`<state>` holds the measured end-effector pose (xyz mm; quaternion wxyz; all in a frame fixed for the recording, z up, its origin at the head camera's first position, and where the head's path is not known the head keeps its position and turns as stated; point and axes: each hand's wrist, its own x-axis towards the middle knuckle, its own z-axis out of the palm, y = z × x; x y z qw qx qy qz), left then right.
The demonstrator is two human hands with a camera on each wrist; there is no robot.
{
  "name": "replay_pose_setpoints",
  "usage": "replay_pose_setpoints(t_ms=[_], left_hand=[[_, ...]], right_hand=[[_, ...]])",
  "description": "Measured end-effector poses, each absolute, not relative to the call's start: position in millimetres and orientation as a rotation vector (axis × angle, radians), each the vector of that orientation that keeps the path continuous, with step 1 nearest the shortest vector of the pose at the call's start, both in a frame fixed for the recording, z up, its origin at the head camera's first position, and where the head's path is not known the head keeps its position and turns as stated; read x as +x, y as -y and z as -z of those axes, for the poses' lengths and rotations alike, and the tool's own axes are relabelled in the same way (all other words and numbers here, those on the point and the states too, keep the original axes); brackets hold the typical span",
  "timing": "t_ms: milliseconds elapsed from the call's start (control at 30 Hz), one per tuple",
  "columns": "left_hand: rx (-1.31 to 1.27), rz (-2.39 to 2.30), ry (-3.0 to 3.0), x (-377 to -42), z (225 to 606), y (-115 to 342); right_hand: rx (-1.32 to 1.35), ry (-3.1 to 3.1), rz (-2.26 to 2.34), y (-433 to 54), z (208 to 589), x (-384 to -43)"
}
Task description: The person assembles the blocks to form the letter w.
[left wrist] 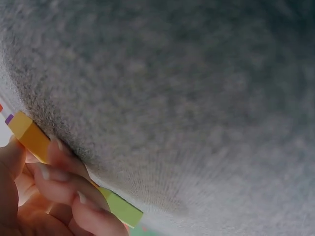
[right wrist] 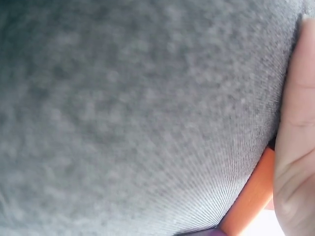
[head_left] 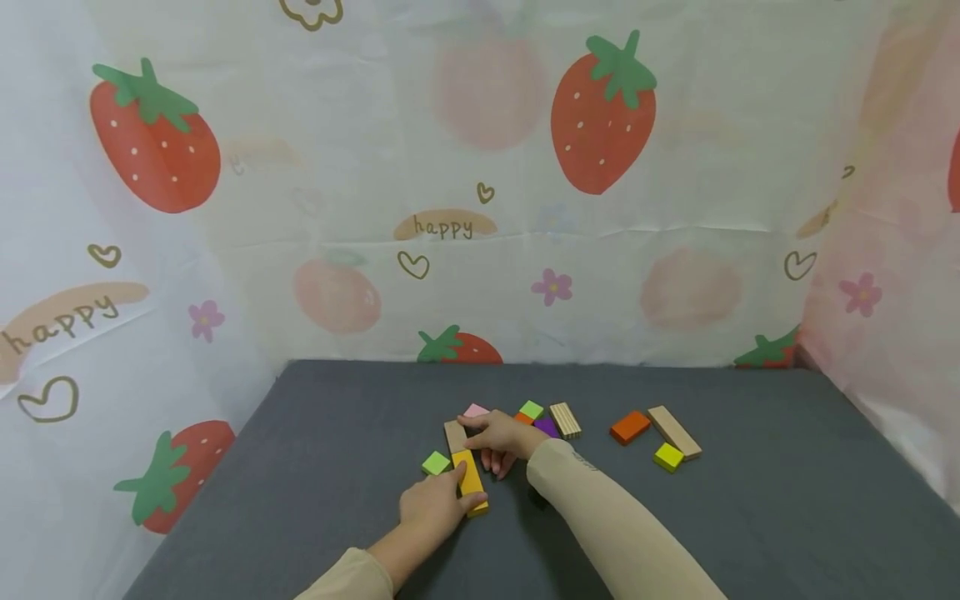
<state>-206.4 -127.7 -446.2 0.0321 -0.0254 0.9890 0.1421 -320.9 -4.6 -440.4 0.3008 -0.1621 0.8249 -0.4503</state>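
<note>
A long yellow block [head_left: 471, 483] lies on the grey tabletop, and my left hand [head_left: 431, 504] grips it between thumb and fingers. In the left wrist view, that hand's curled fingers lie along the same yellow block [left wrist: 32, 137]. End to end with it, at its far end, is a plain wooden block [head_left: 454, 437]. My right hand [head_left: 501, 435] reaches over from the right and pinches this wooden block with thumb and index finger. A light green block [head_left: 436, 463] sits just left of the joint between the two.
Behind my right hand lie pink [head_left: 476, 410], orange [head_left: 523, 417], green [head_left: 532, 409], purple [head_left: 547, 427] and striped wooden [head_left: 565, 421] blocks. Farther right are an orange-red block [head_left: 630, 427], a long wooden block [head_left: 675, 432] and a yellow-green cube [head_left: 668, 457]. A strawberry-print curtain [head_left: 480, 167] stands behind the table.
</note>
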Motion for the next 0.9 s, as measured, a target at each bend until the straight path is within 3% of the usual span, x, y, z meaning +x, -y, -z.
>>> replay_pose_setpoints(t_ms=[900], left_hand=[[0.056,-0.389,-3.016,-194,443,130]], right_hand=[[-0.454,-2.22,1.131,6,443,-325]])
